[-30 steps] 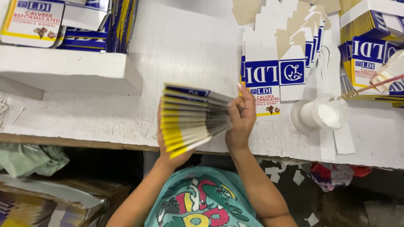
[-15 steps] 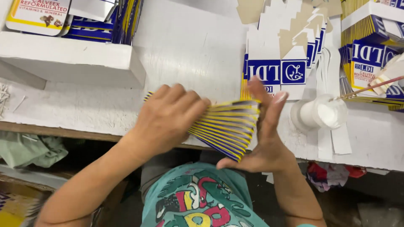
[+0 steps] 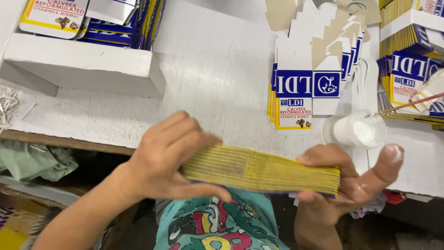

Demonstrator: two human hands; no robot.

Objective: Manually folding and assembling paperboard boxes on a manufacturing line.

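Yellow-edged stack of flat cartons (image 3: pixel 259 169) is clamped at its ends by the left hand (image 3: pixel 166 162) and right hand (image 3: pixel 347 185), above the desk's (image 3: pixel 217 78) front edge.

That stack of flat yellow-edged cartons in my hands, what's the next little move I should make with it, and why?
Probably tap the stack of flat cartons edge-down on the white table to square it. The left hand and right hand clamp its two ends, yet the edges look slightly fanned and stepped near the right end, and the stack hangs off the table's front edge.
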